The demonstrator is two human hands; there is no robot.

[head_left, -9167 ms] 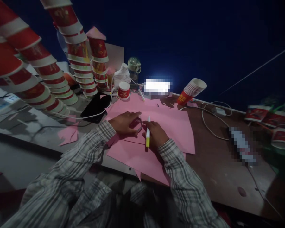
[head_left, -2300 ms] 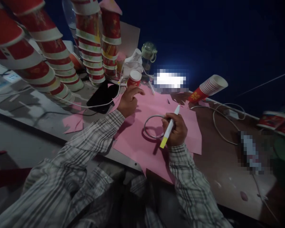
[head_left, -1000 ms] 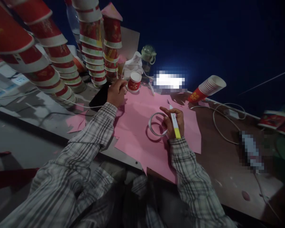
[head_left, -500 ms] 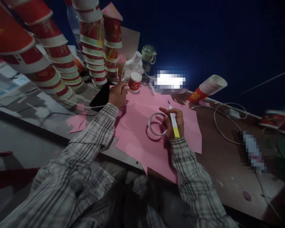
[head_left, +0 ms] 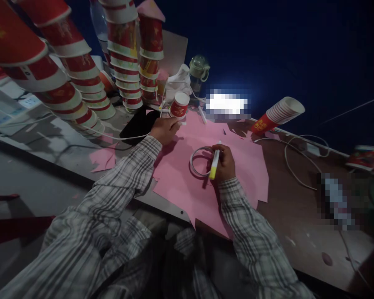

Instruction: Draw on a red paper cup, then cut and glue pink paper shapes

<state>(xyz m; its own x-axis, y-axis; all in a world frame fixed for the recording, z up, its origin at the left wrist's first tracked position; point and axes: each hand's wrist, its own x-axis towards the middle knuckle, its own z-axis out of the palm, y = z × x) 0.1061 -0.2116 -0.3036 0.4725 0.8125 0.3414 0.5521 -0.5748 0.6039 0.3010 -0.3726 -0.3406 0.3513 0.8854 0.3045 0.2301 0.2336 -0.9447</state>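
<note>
My right hand (head_left: 225,162) is closed around a marker (head_left: 216,160) with a white barrel and a yellow end, which points down and toward me. A thin pale ring (head_left: 192,164) is also in that hand, its loop out to the left over the pink paper (head_left: 183,182). My left hand (head_left: 165,130) is farther back, fingers pinched, with a small white piece (head_left: 183,123) at the fingertips, too small to name. Just behind it stands a red and white paper cup (head_left: 179,106). Another white marker (head_left: 202,115) lies at the paper's back edge.
Tall towers of paper cups (head_left: 127,62) rise on the left. A dark flat object (head_left: 137,124) lies by my left wrist. A tilted stack of cups (head_left: 276,116) is at the back right, near a white cable (head_left: 288,162). A lidded bottle (head_left: 198,68) stands behind.
My left hand has moved right and toward me, away from the cup, and a white piece shows at its fingertips. My right hand has turned, swinging the marker's yellow end left.
</note>
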